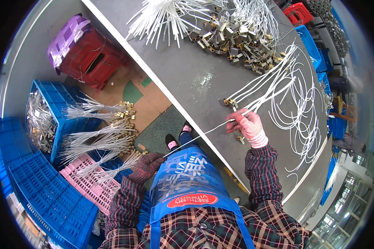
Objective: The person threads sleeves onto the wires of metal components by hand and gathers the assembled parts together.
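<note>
A thin white wire point(200, 136) stretches between my two gloved hands, across the table's edge. My left hand point(147, 166), in a dark knitted glove, is closed round its lower end beside the blue apron. Over the table my right hand point(249, 128), in a pale pink striped glove, pinches the wire's other end. A bundle of white wires point(266, 92) also runs to this hand; whether it grips them all I cannot tell. Small brass-coloured metal pieces point(228, 102) lie just beyond the fingers, and another brass piece point(241, 139) shows below them.
On the grey table point(174, 68) lie a heap of metal-ended parts point(241, 43), white wire bundles point(162, 16) and loose looped wires point(297, 120). At left stand blue crates point(45, 195), a pink basket point(89, 178) carrying wire bundles point(99, 143), and a red stool point(91, 60).
</note>
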Action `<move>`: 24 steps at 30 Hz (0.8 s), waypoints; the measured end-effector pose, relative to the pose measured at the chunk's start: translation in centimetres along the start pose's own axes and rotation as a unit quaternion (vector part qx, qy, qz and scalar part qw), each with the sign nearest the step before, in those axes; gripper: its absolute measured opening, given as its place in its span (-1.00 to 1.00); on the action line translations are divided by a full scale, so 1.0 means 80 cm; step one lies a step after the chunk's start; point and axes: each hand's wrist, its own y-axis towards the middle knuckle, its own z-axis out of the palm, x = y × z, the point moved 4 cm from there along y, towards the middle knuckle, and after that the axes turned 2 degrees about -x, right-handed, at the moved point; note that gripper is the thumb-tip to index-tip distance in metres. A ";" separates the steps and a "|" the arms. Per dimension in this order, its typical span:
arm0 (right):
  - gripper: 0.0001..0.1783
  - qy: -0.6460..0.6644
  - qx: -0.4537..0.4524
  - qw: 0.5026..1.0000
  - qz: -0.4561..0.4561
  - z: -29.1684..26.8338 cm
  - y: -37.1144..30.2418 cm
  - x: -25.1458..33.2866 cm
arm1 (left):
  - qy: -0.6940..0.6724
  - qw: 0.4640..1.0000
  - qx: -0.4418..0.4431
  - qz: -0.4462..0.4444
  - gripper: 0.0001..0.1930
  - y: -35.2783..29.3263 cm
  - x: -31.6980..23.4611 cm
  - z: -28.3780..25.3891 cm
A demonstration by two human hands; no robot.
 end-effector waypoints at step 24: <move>-0.85 -0.130 -0.056 0.989 -0.050 -0.018 0.010 0.001 | -0.151 0.979 0.136 -0.021 -0.73 0.058 -0.121 0.080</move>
